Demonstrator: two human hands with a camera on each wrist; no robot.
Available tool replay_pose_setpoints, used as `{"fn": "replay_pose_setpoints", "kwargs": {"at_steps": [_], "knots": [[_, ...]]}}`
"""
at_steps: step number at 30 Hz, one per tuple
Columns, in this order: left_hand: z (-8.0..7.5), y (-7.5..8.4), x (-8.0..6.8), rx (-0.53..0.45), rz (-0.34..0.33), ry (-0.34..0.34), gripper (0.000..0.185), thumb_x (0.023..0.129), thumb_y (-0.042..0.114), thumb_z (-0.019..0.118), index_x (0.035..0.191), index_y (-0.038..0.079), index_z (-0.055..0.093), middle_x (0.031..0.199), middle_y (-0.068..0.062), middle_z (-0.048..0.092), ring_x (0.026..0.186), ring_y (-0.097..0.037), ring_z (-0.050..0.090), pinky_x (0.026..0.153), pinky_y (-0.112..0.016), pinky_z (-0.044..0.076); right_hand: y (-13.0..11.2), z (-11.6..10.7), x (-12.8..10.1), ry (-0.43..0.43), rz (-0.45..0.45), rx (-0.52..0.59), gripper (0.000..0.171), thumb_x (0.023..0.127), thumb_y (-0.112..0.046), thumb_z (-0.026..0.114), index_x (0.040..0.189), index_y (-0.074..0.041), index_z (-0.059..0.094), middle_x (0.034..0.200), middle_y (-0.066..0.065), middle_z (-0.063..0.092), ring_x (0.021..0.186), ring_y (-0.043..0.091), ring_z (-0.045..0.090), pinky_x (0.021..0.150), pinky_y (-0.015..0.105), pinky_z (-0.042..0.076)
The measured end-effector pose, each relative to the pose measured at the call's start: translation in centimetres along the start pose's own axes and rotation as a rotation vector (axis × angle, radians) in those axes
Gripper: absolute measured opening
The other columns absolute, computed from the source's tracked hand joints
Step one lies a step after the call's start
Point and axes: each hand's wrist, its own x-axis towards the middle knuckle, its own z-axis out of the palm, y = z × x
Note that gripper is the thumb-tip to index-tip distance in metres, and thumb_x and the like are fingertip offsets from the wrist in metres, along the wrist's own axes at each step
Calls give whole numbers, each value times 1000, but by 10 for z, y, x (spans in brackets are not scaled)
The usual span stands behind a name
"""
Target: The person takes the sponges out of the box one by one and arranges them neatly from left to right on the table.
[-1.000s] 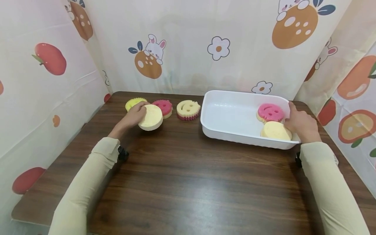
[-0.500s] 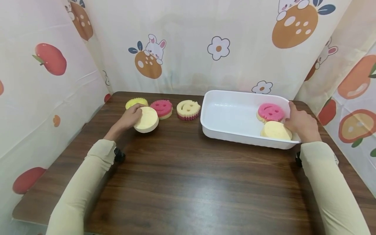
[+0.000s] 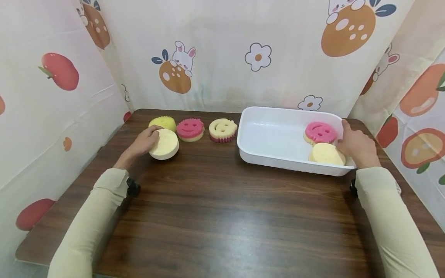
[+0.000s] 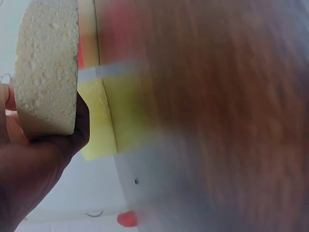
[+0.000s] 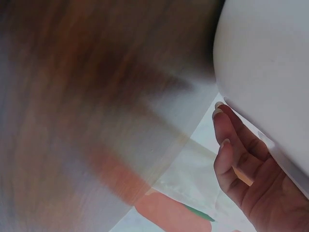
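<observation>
My left hand (image 3: 143,141) grips a cream round sponge (image 3: 164,144) (image 4: 47,67) at the table's back left, in front of a yellow sponge (image 3: 162,123) (image 4: 104,116). A pink smiley sponge (image 3: 189,129) and a cream smiley sponge with a pink base (image 3: 223,130) lie in a row to its right. My right hand (image 3: 355,146) (image 5: 246,166) holds the right end of a white tray (image 3: 271,158) (image 5: 270,63), fingers curled under its rim. Inside the tray lie a pink smiley sponge (image 3: 320,133) and a cream sponge (image 3: 326,154).
A dark wooden table (image 3: 222,208) is enclosed on three sides by cartoon-printed curtains (image 3: 222,54). The tray's left half holds nothing.
My left hand has carried the cream sponge to the left and a little back, uncovering the pink smiley sponge. The right hand and tray have stayed put.
</observation>
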Motion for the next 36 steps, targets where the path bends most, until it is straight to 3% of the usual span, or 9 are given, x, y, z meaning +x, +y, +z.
{"fn": "replay_pose_setpoints", "kwargs": {"at_steps": [13, 27, 36], "knots": [[-10, -12, -6, 22, -18, -3, 56, 104, 32, 19, 147, 1, 39, 149, -28, 40, 130, -36, 40, 111, -52, 31, 2, 2, 0, 17, -35, -6, 89, 92, -25, 56, 157, 0, 0, 124, 45, 43, 104, 61, 51, 80, 72, 45], [-23, -20, -9, 59, -55, -14, 57, 104, 32, 18, 147, -2, 36, 148, -30, 40, 131, -37, 39, 112, -54, 31, 3, 2, 0, 33, -43, -14, 89, 92, -25, 56, 156, 1, 1, 122, 45, 44, 102, 60, 51, 79, 72, 46], [-27, -20, -13, 61, -76, -18, 57, 104, 30, 18, 146, -3, 37, 144, -29, 44, 126, -35, 42, 107, -47, 33, 2, 1, -1, 15, -30, -8, 90, 92, -25, 57, 156, 1, 0, 123, 45, 43, 104, 61, 50, 81, 72, 45]]}}
